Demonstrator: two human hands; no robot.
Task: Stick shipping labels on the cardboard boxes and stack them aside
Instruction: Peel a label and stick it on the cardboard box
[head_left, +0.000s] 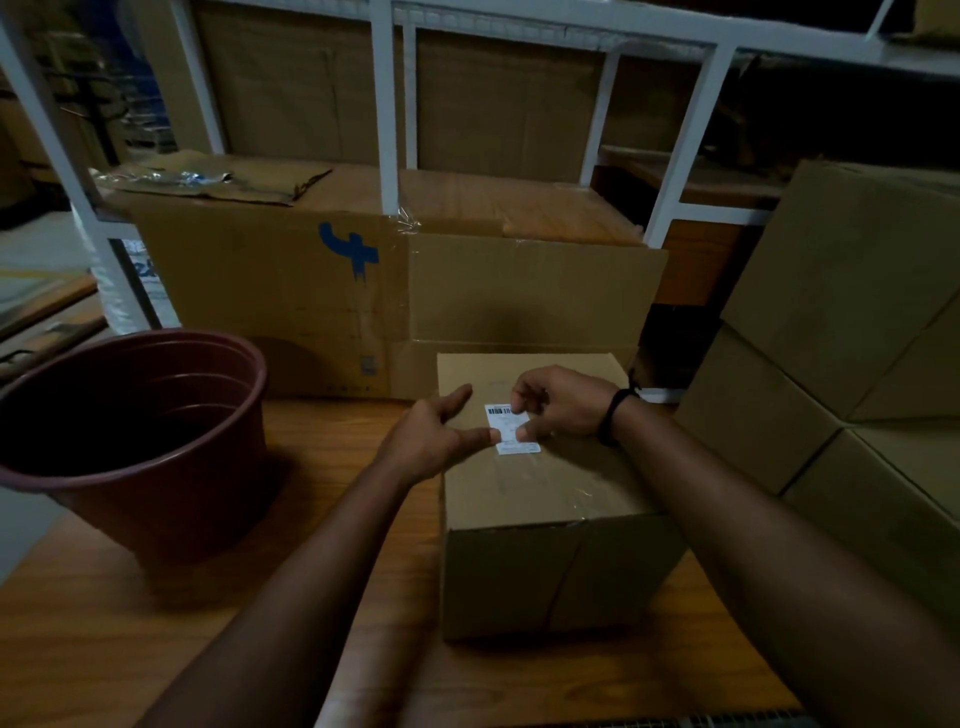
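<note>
The cardboard box (545, 483) sits on the wooden table (104, 649) directly under both hands, and the shipping label (508, 422) lies on its taped top, between them. I have the left hand (436, 434) spread, fingers straight, with the thumb pressing flat on the label's near-left edge. The right hand (558, 402) is curled, forefinger and thumb pinching at the label's right edge; in this dim light I cannot tell whether that corner is down or lifted.

I judge the label thin, limp and sticky-backed. It will crease or trap air if dropped all at once, so it is best held by one edge and smoothed outward from the thumb. The clear tape beneath it looks slick, so firm rubbing may be needed there.

The box looks stiff and sealed. Its weight cannot be read from here, so I would take it with both palms on opposite side walls, low down. The stacked boxes (831, 364) stand to the right of the right hand, and a maroon bucket (130, 441) stands left of the left hand.
</note>
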